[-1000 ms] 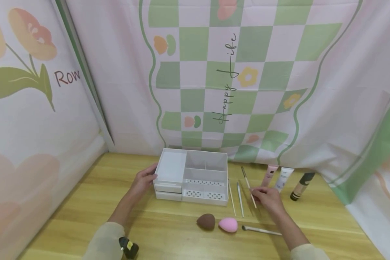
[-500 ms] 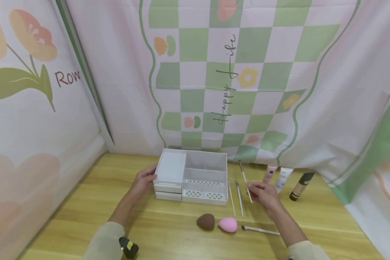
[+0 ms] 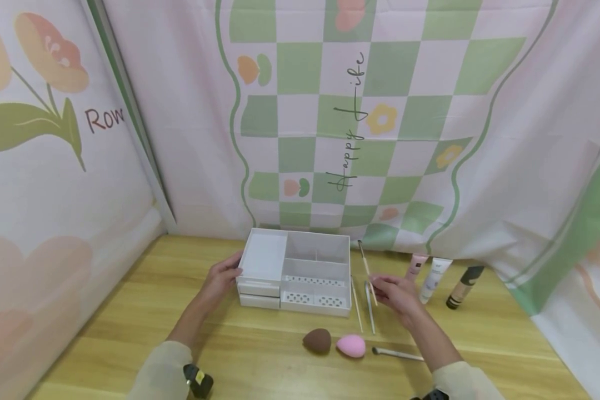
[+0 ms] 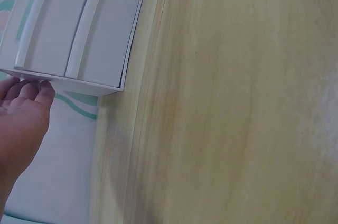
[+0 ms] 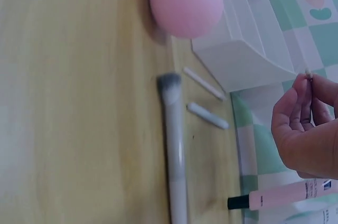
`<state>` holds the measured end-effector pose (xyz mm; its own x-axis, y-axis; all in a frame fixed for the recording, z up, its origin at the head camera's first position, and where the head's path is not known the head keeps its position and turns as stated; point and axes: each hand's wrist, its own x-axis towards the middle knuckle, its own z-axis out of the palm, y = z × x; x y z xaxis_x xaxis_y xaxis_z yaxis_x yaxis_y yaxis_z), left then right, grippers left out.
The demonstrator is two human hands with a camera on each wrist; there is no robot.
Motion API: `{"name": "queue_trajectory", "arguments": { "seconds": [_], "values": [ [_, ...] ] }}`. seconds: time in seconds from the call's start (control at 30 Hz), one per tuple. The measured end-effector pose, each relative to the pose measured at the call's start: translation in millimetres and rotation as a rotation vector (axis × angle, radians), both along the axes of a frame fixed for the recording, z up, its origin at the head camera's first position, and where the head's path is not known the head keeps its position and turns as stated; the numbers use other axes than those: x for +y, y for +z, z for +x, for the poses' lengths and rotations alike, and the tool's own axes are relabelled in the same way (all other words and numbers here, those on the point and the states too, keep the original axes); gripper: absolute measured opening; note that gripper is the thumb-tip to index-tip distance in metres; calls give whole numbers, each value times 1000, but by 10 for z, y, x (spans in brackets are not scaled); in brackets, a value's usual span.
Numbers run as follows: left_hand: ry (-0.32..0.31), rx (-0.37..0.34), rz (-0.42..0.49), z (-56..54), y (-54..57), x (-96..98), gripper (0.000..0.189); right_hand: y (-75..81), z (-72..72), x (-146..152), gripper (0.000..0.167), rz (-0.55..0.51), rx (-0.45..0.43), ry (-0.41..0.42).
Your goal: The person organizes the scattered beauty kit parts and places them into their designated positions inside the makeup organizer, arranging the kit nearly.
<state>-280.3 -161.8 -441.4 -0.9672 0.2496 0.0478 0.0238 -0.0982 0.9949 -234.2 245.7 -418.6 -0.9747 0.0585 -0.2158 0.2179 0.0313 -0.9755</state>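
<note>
The right hand (image 3: 399, 295) pinches a slim makeup brush (image 3: 365, 266), its dark tip toward eleven o'clock. Over the last second, hand and brush have moved toward nine o'clock, so the brush is now closer to the white drawer organizer (image 3: 263, 256), at its three o'clock and outside its compartments. The left hand (image 3: 221, 278) rests relaxed fingers against the organizer's nine o'clock side. A pink makeup sponge (image 3: 351, 346) lies at the organizer's five o'clock.
</note>
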Motion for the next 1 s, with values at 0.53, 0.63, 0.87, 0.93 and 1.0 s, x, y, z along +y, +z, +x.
{"name": "queue_trajectory", "arguments": {
  "seconds": [0.53,0.63,0.87,0.93,1.0],
  "values": [
    [5,14,10,-17,-40,9,56,116,-154,-375,33,-38,20,19],
    [14,12,16,-29,-46,25,55,132,-169,-430,38,-59,28,27],
    [2,18,29,-28,-52,8,55,182,-229,-547,48,-61,20,48],
    [2,20,30,-24,-54,2,56,195,-247,-574,49,-55,14,57],
    [5,22,29,-21,-57,-1,56,209,-266,-606,48,-43,8,61]
  ]
}}
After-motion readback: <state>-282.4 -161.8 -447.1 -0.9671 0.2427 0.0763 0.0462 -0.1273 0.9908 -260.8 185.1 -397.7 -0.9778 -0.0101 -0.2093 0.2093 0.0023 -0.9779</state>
